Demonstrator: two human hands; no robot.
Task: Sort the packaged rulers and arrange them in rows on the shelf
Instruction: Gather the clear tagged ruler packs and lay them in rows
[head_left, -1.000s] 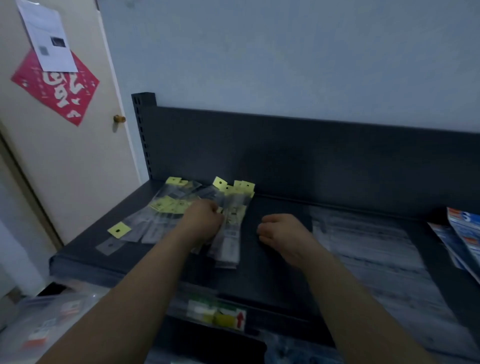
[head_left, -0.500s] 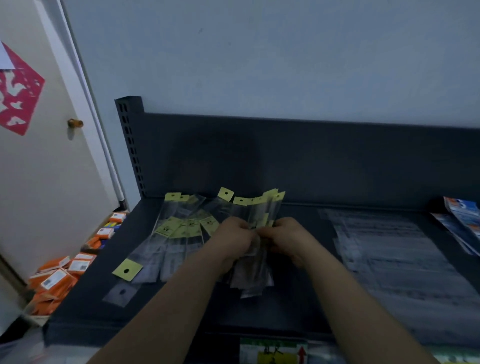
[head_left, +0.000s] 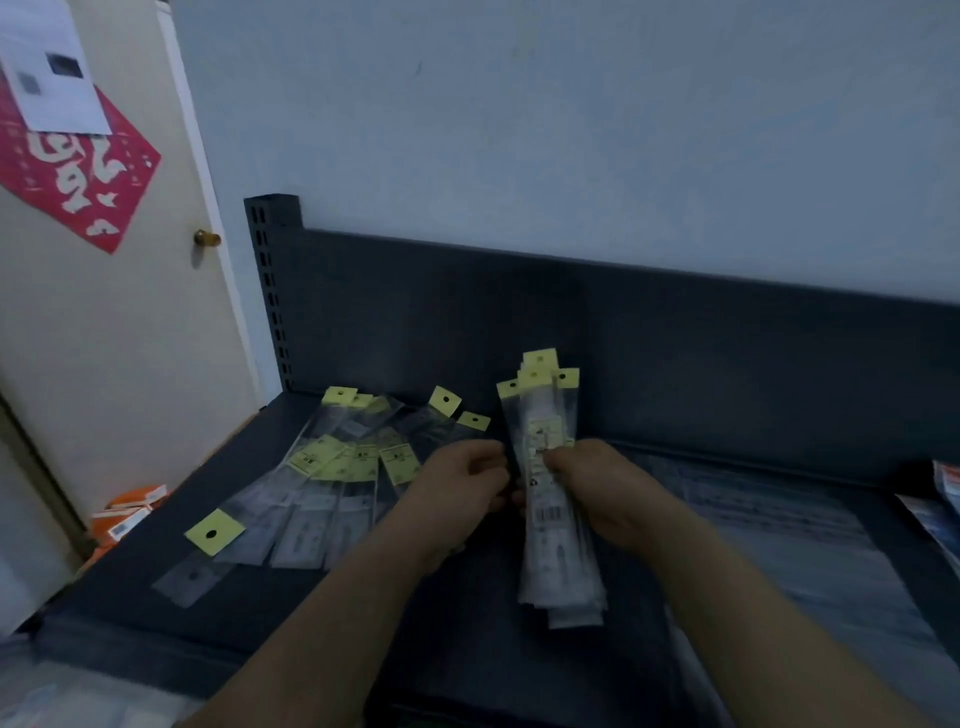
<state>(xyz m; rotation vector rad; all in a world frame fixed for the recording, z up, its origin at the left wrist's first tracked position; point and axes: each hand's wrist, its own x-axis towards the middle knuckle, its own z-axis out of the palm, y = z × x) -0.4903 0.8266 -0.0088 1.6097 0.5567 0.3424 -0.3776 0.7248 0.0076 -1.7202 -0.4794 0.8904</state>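
Observation:
A bundle of packaged rulers (head_left: 553, 540), clear sleeves with yellow hang tabs, stands tilted up off the dark shelf (head_left: 467, 639). My right hand (head_left: 605, 493) grips it at mid-length, thumb across the labels. My left hand (head_left: 462, 493) is curled against the bundle's left edge, fingers closed; what it pinches is hidden. To the left, several more packaged rulers (head_left: 332, 483) lie fanned out flat on the shelf, one yellow tab (head_left: 214, 530) nearest the front corner.
The shelf's dark back panel (head_left: 675, 353) rises behind. Clear flat packets (head_left: 779, 525) cover the shelf's right part, with printed blue packs (head_left: 940, 509) at the far right edge. Orange boxes (head_left: 124, 514) lie on the floor by the door (head_left: 104, 322) on the left.
The bundle has been gathered from a loose fan into a tight stack and raised upright, shifted right of the scattered pile. Both hands stayed on it.

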